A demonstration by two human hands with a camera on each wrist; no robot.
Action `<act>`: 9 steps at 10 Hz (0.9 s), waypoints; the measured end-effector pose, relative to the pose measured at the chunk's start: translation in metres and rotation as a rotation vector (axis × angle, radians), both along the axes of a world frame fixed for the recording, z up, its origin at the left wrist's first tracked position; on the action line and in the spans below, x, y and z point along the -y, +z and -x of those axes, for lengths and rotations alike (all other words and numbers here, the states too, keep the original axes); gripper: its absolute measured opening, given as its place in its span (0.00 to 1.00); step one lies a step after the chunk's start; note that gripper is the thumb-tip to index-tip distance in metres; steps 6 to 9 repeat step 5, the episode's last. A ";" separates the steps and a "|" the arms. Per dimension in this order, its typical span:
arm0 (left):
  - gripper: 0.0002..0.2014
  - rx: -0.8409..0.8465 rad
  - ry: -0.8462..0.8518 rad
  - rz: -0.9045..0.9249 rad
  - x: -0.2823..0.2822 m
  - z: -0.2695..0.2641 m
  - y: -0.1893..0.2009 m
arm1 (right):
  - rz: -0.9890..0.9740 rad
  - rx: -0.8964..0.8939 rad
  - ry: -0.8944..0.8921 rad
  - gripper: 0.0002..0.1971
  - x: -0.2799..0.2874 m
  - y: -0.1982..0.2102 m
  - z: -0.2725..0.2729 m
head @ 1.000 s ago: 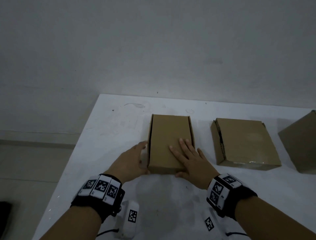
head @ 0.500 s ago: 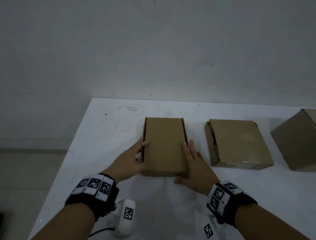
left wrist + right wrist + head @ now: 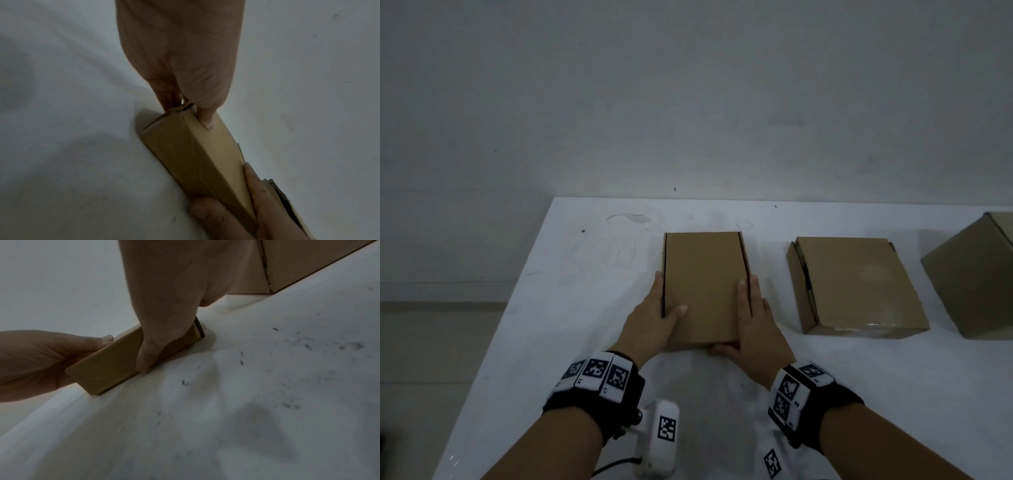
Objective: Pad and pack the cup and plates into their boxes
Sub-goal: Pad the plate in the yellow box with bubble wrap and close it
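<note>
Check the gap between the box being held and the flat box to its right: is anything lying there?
Only bare white table lies between the held box and the flat box, apart from the right hand; the head view shows it.

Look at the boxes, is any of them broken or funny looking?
Yes, a little. The middle box has its left side flap gaping, leaving a dark gap, so it isn't shut neatly. The narrow box held by the left hand and right hand looks tidy.
</note>
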State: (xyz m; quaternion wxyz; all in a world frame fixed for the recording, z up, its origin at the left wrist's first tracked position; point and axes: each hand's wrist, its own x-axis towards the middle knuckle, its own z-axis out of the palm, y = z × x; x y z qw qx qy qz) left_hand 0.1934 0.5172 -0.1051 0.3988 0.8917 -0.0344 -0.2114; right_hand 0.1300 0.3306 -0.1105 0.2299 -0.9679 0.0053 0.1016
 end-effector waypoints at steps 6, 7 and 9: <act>0.40 0.027 -0.027 0.120 -0.014 0.015 -0.010 | -0.039 -0.245 -0.017 0.54 0.037 0.026 0.006; 0.40 0.027 -0.027 0.120 -0.014 0.015 -0.010 | -0.039 -0.245 -0.017 0.54 0.037 0.026 0.006; 0.40 0.027 -0.027 0.120 -0.014 0.015 -0.010 | -0.039 -0.245 -0.017 0.54 0.037 0.026 0.006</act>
